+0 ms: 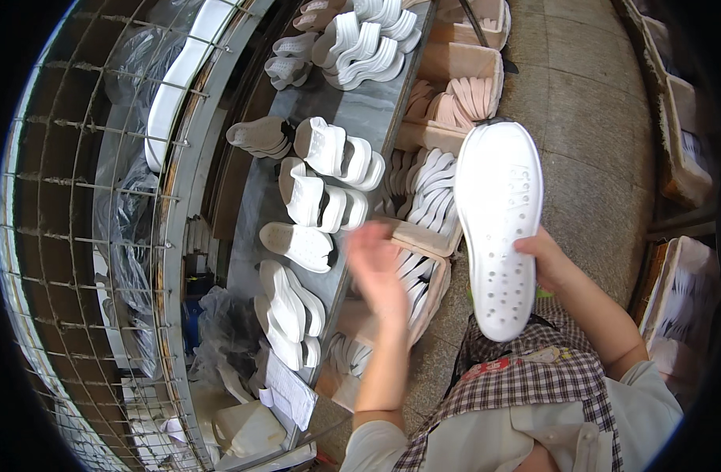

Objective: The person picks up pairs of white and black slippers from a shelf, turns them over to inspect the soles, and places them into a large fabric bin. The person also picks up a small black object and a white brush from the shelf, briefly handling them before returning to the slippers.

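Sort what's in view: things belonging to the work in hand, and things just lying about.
Likely part of the work:
perforated white sole in the right hand
stacked white soles on the grey bench
tan crates holding more soles

Probably just lying about:
crumpled clear plastic
paper sheets
whitish plastic container

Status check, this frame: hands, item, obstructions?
Right hand gripping white sole at its edge. Left hand blurred near bench edge, no item visible in it. Only right thumb overlaps white sole.

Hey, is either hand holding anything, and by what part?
The right hand grips a white, elongated, perforated shoe sole by its right edge, near mid-length. The blurred left hand appears to hold nothing.
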Motion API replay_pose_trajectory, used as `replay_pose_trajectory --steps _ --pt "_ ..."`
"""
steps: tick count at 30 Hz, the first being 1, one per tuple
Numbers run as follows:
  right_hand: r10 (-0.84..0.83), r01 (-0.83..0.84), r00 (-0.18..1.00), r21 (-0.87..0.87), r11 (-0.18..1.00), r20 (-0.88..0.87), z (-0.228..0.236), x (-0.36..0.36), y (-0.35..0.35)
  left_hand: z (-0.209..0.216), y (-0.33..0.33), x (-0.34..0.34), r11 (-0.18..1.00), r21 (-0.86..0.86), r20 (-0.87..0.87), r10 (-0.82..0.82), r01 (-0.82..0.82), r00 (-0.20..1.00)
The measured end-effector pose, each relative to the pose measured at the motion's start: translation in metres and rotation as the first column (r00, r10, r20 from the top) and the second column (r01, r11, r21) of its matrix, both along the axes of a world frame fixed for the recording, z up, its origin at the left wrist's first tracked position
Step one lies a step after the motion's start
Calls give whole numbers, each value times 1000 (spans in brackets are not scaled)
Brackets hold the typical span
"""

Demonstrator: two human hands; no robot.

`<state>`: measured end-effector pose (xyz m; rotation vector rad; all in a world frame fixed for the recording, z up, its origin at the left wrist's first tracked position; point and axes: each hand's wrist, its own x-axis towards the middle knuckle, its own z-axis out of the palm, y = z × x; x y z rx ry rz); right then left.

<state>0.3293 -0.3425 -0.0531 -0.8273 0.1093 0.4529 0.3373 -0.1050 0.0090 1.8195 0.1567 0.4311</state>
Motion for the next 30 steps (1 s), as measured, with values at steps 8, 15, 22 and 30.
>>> replay_pose_trajectory --steps 8,15,22,30 --pt "52 -24 989 199 980 -136 -28 4 -24 4 248 154 853 -398 -168 294 -338 941" --pt "21 -2 992 146 989 -126 -34 -2 -29 -27 304 222 848 -460 -551 -42 -261 834" --pt "10 16 985 148 989 -171 -39 -3 -24 1 282 204 784 -501 -624 -35 -366 780" --pt "5 -3 1000 88 996 -22 -31 -15 -37 63 184 74 968 -203 88 168 -148 982"
